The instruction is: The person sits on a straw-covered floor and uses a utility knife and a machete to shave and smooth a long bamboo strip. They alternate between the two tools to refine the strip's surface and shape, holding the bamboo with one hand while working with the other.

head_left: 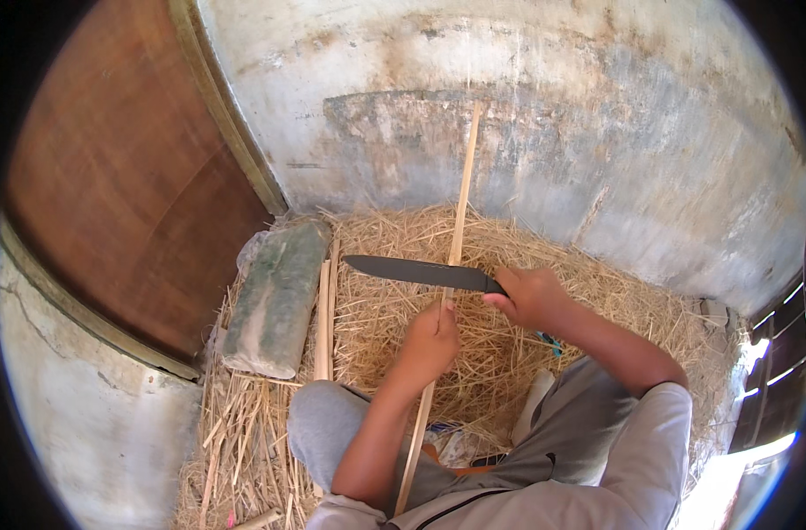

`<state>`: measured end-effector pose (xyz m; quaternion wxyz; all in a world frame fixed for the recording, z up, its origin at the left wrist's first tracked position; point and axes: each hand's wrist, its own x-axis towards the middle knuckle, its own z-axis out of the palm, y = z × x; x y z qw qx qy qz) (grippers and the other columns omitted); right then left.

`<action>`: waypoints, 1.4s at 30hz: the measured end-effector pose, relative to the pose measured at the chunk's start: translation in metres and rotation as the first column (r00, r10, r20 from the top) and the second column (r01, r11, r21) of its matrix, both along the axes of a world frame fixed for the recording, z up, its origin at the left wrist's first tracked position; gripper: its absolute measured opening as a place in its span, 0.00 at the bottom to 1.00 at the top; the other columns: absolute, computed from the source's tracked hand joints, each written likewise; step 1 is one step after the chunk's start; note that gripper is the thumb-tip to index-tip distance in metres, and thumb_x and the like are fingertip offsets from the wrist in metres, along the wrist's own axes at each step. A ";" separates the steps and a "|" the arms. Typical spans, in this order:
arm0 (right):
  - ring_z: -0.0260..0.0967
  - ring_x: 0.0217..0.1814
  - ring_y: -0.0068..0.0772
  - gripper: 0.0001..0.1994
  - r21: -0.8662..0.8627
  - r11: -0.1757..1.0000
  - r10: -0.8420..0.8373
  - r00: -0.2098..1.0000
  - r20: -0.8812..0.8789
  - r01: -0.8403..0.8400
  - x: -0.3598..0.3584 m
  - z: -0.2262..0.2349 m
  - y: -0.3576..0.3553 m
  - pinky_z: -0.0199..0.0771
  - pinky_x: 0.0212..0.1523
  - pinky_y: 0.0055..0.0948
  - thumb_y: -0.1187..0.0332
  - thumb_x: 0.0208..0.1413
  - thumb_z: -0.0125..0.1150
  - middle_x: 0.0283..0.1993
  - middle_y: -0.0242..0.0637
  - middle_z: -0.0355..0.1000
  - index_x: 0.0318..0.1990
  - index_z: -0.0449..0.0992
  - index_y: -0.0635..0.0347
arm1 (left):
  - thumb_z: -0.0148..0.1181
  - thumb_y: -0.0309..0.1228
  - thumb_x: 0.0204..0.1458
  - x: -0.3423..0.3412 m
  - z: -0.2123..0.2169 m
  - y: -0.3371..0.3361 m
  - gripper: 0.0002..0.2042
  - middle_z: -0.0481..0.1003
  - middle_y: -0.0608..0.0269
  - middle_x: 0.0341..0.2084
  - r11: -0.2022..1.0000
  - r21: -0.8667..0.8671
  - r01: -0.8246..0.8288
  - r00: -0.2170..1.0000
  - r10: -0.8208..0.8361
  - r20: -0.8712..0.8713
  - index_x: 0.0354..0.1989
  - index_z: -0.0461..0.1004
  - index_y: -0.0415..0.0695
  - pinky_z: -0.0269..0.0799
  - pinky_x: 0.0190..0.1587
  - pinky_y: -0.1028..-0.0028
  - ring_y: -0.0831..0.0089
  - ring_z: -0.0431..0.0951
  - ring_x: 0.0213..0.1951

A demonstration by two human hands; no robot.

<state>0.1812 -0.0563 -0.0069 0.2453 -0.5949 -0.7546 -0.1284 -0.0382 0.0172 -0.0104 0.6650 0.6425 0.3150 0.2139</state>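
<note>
My left hand is closed round a long, thin bamboo strip. The strip runs from beside my lap up toward the wall, its far end tilted away from me. My right hand grips the handle of a large knife with a dark blade. The blade points left and lies across the strip, just beyond my left fingers. Whether the edge is cutting into the strip cannot be made out.
Shavings cover the floor around my legs. To the left lie a greenish stone-like block and several pale strips. A stained wall stands ahead, a brown door panel at the left. Slats are at the right.
</note>
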 end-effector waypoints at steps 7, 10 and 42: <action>0.70 0.20 0.47 0.23 -0.006 1.000 -0.018 1.000 0.011 0.018 0.003 0.000 0.003 0.68 0.19 0.41 0.44 0.64 0.56 0.23 0.40 0.68 0.36 0.70 0.58 | 0.39 0.43 0.73 -0.006 0.022 -0.003 0.16 0.56 0.72 0.17 0.977 -0.201 0.065 0.996 -0.053 0.065 0.35 0.62 0.46 0.54 0.17 0.76 0.81 0.57 0.16; 0.70 0.20 0.47 0.23 0.013 0.998 -0.069 0.997 0.033 0.068 -0.011 -0.004 0.007 0.69 0.19 0.42 0.44 0.64 0.56 0.23 0.41 0.69 0.35 0.70 0.58 | 0.40 0.42 0.73 -0.012 0.018 0.008 0.15 0.57 0.72 0.19 0.936 -0.337 0.100 0.987 -0.050 0.155 0.35 0.61 0.47 0.54 0.17 0.77 0.81 0.58 0.16; 0.71 0.19 0.45 0.22 -0.057 0.988 -0.145 0.989 -0.016 0.144 0.014 0.005 0.013 0.68 0.19 0.42 0.45 0.65 0.55 0.24 0.41 0.71 0.34 0.70 0.57 | 0.43 0.43 0.72 -0.009 0.004 -0.011 0.17 0.62 0.73 0.17 0.998 -0.022 -0.060 0.997 0.059 -0.045 0.34 0.67 0.46 0.56 0.18 0.77 0.82 0.61 0.16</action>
